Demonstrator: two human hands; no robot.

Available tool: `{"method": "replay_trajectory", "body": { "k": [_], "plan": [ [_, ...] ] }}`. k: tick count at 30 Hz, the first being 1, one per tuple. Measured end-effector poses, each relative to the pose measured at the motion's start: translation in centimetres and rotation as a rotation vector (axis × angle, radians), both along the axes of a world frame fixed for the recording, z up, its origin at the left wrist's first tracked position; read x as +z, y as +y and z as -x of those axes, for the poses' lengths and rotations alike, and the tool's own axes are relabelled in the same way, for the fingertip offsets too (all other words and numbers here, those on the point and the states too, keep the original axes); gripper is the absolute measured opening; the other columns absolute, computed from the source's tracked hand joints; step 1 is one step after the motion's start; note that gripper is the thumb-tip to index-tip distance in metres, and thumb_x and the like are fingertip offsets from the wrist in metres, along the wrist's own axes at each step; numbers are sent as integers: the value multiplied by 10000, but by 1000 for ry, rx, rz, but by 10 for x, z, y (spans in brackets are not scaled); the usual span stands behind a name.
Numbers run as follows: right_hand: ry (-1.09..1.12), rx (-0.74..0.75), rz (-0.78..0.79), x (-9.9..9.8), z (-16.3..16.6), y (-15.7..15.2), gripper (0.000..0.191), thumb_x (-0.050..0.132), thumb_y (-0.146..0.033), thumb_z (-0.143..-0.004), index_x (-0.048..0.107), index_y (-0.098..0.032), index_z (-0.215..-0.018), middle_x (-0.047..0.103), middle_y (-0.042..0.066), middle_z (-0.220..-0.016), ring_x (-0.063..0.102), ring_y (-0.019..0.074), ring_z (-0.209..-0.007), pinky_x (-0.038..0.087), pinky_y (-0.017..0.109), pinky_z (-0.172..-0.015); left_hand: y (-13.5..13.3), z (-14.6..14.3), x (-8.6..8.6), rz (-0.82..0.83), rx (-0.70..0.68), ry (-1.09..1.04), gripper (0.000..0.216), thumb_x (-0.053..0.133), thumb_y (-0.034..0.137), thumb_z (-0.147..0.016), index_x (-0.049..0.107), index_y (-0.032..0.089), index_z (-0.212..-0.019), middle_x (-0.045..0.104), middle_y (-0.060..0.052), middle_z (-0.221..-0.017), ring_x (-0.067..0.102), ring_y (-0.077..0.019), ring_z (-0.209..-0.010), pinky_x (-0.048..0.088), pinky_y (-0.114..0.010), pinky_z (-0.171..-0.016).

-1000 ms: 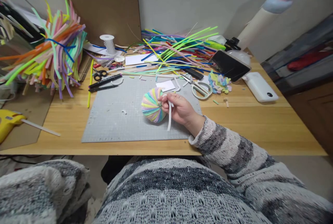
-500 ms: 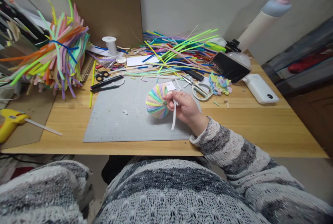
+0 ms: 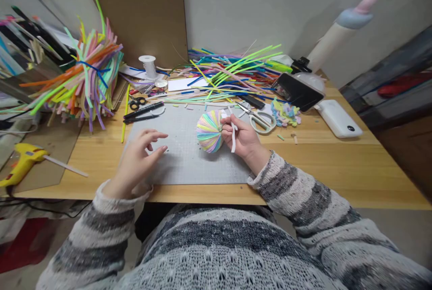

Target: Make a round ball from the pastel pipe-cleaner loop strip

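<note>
My right hand point(image 3: 245, 137) is closed at the right end of a round, pastel-striped pipe-cleaner ball point(image 3: 208, 131), which is tilted on its side just over the grey cutting mat point(image 3: 189, 168). A white strip point(image 3: 233, 139) hangs down from between the same fingers; how it joins the ball is hidden. To the left, over the mat, my left hand point(image 3: 141, 157) is open with thumb and fingers apart and nothing in it. Scissors with pale handles point(image 3: 261, 121) lie just beyond my right hand.
A yellow glue gun point(image 3: 25, 159) lies at the left, below a tied bundle of pipe cleaners point(image 3: 91, 74). Loose pipe cleaners point(image 3: 232, 72) are heaped along the wall. Black pens point(image 3: 143, 111), a phone point(image 3: 299, 92) and a white power bank point(image 3: 340, 118) surround the mat.
My left hand has come in from the lower left and now hovers over the mat. The ball has shifted slightly right in view, still in my right hand.
</note>
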State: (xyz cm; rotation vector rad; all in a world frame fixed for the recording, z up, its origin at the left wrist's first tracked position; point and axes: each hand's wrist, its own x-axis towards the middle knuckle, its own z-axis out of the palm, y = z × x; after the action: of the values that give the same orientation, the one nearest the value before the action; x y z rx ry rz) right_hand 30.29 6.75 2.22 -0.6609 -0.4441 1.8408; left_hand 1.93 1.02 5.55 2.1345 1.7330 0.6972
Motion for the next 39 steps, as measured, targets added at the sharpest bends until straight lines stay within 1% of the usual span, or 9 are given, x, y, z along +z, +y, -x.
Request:
{"method": "replay_trajectory", "body": {
  "k": [4,8,12,15,22,25,30,34,39],
  "plan": [
    [23,17,10,-1,0,0,272,593,-282,-924,640,-139,-697,436,-31,-552,388,57,-477,397,138,-436,20,10,-25,146,-148,82,174,557,356,-851,640,205,-880,625,-59,-944,592,-219,-897,487,-365,-832],
    [27,14,17,0,3,-3,253,609,-256,-908,651,-132,-691,480,-16,-581,410,56,-497,387,140,-434,35,17,-35,206,-152,119,149,532,341,-845,585,213,-788,635,-41,-825,578,-213,-802,463,-342,-766],
    [-12,25,-21,1,6,-7,246,650,-266,-873,676,-115,-681,510,-5,-584,425,56,-506,387,159,-452,58,29,-26,23,188,132,111,535,284,-832,594,195,-803,633,-70,-849,585,-243,-845,471,-391,-832],
    [-74,57,-96,-2,7,-10,241,670,-319,-856,720,-115,-738,475,-26,-518,422,63,-485,393,181,-470,67,16,-11,-215,416,40,305,577,217,-792,586,140,-1087,574,-138,-1140,593,-237,-890,477,-433,-918],
    [-136,39,-114,-4,10,-15,175,745,-318,-763,759,-154,-821,580,-31,-608,369,33,-432,288,178,-383,37,-97,3,-136,-335,-99,559,709,401,-774,519,256,-1279,480,-117,-1353,462,-303,-1287,389,-490,-1076],
    [-78,62,-55,0,9,-16,142,735,-290,-766,757,-158,-813,609,-35,-633,332,18,-413,298,168,-380,32,-117,-7,-146,-310,-131,554,706,376,-779,496,237,-1273,534,-121,-1339,499,-297,-1263,381,-486,-1059],
    [-76,227,-115,3,7,-18,159,707,-324,-778,768,-198,-852,716,-12,-878,244,-14,-378,263,175,-356,39,-104,-13,-86,-324,-47,505,584,131,-762,497,233,-1248,619,-77,-1304,528,-265,-1265,273,-511,-1102],
    [-387,256,-267,5,8,-26,171,671,-353,-821,760,-209,-841,716,35,-1043,381,3,-410,260,194,-358,41,-88,-7,-54,-378,33,442,549,77,-733,561,269,-1130,655,-25,-1266,458,-264,-1348,127,-567,-1142],
    [-911,185,-557,19,4,-37,187,575,-308,-892,707,-193,-826,660,63,-1151,508,64,-548,387,239,-466,39,-80,-3,-2,-419,10,426,551,61,-722,576,276,-1089,665,-10,-1252,445,-257,-1357,99,-585,-1142]
  ]
}}
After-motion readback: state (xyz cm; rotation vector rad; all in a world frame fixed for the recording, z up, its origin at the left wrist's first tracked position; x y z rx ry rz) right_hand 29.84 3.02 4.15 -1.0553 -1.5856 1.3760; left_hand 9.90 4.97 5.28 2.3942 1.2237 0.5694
